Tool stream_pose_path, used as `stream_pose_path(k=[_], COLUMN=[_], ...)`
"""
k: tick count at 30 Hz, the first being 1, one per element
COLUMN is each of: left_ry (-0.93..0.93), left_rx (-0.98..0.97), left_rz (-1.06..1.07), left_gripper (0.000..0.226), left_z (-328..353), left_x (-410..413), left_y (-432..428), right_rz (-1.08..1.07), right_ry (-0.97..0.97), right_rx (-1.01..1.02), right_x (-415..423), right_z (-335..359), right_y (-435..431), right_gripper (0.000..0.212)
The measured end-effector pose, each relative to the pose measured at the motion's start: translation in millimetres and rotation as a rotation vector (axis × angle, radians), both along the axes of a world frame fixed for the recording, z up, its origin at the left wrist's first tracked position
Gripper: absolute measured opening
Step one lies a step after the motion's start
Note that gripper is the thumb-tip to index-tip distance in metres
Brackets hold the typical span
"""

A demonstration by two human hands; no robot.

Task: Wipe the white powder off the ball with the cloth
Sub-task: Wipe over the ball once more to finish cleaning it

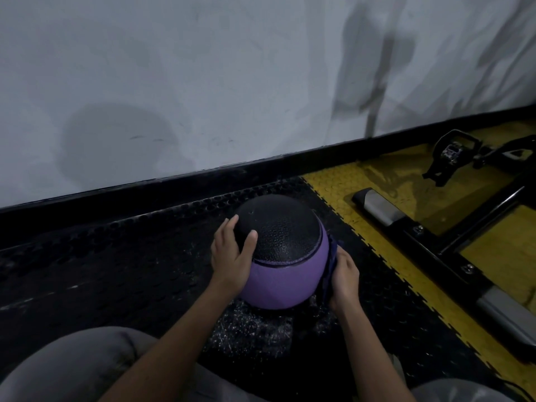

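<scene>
Left of the round purple rubber ball with a black textured cap [278,285], the left hand [232,258] lies spread against its flank, thumb up on the cap, probably to brace it so it cannot roll under the rubbing. The ball itself sits on the black studded rubber floor mat [116,256], over a scatter of white powder [255,326] lying just below it. Right of the ball, the right hand [345,278] grips a bunched dark purple cloth [330,262] and presses it to that flank, where wiping seems under way. Further right of the ball stands a black and silver metal machine frame [378,209] on yellow floor tiles [383,175].
</scene>
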State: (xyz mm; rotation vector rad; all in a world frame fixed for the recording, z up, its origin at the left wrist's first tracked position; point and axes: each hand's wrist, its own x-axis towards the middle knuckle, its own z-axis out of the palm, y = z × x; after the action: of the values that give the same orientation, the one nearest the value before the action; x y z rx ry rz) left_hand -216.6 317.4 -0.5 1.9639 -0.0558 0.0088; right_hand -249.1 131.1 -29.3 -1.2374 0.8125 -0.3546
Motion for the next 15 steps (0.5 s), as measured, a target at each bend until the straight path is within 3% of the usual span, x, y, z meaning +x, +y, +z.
stream_pose_path(k=[9, 12, 15], left_ry=[0.006, -0.076, -0.161], left_rx=[-0.014, -0.009, 0.062], left_rz=[0.01, -0.052, -0.117], left_gripper=[0.061, 0.073, 0.066], left_z=[7, 15, 26], left_x=[-3, -6, -10], left_y=[0, -2, -11], right_rz=[0.029, 0.053, 0.066], right_ry=[-0.035, -0.065, -0.112], right_rx=[-0.103, -0.147, -0.178], right_x=[-5, -10, -15], right_z=[18, 32, 49], right_y=[3, 1, -1], right_gripper=[0.017, 0.019, 0.021])
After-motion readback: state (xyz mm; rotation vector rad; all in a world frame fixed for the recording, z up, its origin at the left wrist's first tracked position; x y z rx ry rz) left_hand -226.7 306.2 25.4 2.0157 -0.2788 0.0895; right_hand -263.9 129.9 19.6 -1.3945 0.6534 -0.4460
